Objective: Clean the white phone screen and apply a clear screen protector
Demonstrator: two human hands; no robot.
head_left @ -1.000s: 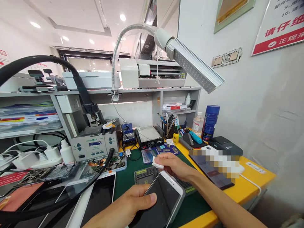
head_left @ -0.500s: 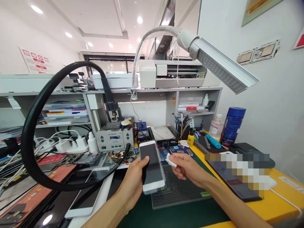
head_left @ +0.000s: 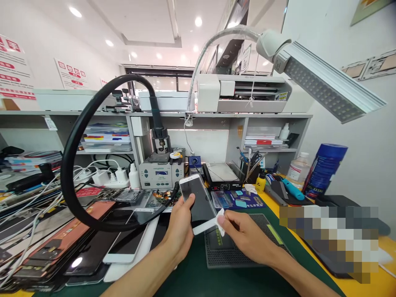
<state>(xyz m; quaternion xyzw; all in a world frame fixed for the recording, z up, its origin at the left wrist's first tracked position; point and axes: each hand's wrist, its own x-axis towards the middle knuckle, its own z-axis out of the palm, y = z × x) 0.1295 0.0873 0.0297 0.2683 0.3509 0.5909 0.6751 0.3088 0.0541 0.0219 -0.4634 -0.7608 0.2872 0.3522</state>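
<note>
A white smartphone (head_left: 202, 202) with a dark screen is held up in my left hand (head_left: 179, 225), its thumb lying along the left side of the glass. My right hand (head_left: 244, 233) pinches a small white wipe (head_left: 220, 220) between thumb and fingers. The wipe touches the phone's lower right corner. Under both, a dark ribbed mat (head_left: 256, 243) lies on the green work mat (head_left: 192, 280). Part of the phone's left edge is hidden by my left fingers.
At left lie several phones and screen parts (head_left: 126, 243), with a thick black hose (head_left: 66, 181) arching over them. A grey soldering station (head_left: 161, 175) and a flat heating plate (head_left: 224, 171) stand behind. A lamp (head_left: 328, 82) hangs at upper right; a blue can (head_left: 324, 171) is below.
My right hand has brought the wipe left onto the phone's lower corner. The phone has tilted in my left hand. The whole view has shifted, with the scene moving rightward.
</note>
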